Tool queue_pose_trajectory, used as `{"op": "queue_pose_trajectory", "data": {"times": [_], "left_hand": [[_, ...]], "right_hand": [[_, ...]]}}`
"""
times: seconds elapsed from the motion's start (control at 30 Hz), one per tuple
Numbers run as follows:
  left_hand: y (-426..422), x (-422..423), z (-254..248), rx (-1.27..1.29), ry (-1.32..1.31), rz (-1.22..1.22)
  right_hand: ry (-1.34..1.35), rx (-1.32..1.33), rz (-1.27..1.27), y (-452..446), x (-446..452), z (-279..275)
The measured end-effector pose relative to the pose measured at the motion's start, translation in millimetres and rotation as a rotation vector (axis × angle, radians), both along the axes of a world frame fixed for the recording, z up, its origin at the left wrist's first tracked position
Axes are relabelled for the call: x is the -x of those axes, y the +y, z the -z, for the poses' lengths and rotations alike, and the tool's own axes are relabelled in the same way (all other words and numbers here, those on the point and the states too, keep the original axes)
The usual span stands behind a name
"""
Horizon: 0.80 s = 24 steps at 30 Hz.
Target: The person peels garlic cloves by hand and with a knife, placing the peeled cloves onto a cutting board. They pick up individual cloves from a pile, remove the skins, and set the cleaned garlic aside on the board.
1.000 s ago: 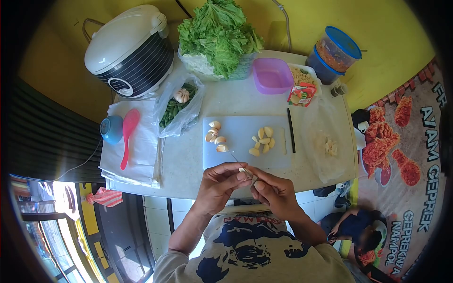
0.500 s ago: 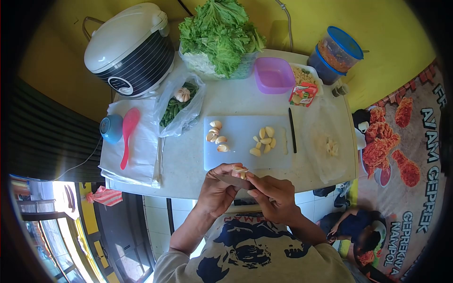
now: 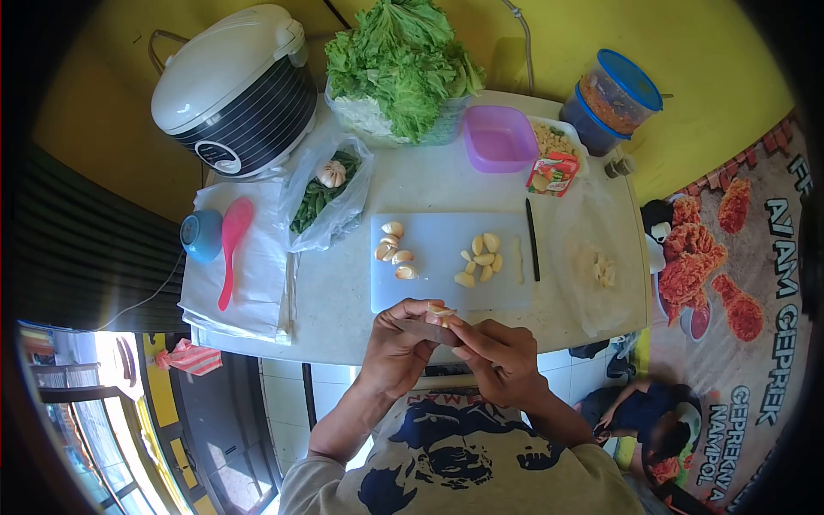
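Observation:
My left hand (image 3: 396,348) is closed, pinching a garlic clove (image 3: 440,312) between its fingertips just past the table's near edge. My right hand (image 3: 502,359) grips a knife whose dark blade (image 3: 427,330) points left under the clove; its handle is hidden in the fingers. The right thumb and forefinger also meet at the clove. Beyond both hands lies a white cutting board (image 3: 438,292). Unpeeled garlic cloves (image 3: 390,245) sit on its left side, and several pale peeled cloves (image 3: 485,260) on its right.
A thin black stick (image 3: 532,240) and a plastic bag with garlic skins (image 3: 601,270) lie right of the board. Behind stand a lettuce tub (image 3: 395,124), purple bowl (image 3: 499,142) and rice cooker (image 3: 240,94). A pink rice paddle (image 3: 233,236) lies left. Another person (image 3: 644,412) sits lower right.
Both hands stay nearly in place, with the clove and blade shifting only slightly between the fingers. Things on the table have not moved.

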<state>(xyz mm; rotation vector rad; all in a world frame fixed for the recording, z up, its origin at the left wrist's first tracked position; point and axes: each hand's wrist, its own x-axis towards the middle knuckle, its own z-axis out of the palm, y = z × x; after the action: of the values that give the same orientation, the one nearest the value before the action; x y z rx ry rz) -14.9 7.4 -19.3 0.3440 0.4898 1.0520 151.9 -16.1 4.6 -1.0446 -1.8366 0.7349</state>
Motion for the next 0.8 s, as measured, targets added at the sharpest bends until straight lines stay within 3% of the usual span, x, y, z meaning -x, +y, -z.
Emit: {"op": "queue_pose_trajectory", "data": {"times": [0.57, 0.67, 0.73, 0.8], "left_hand": [[2, -2, -1, -0.001, -0.005, -0.010], [1, -2, 1, -0.033, 0.019, -0.011], [1, 0, -1, -0.027, 0.003, 0.041], [2, 0, -3, -0.004, 0.010, 0.042]], "right_hand": [[0.041, -0.050, 0.022, 3, 1, 4], [0.151, 0.122, -0.037, -1, -3, 2], [0.745, 0.793, -0.095, -8, -4, 3], [0.766, 0.794, -0.098, -8, -4, 1]]}}
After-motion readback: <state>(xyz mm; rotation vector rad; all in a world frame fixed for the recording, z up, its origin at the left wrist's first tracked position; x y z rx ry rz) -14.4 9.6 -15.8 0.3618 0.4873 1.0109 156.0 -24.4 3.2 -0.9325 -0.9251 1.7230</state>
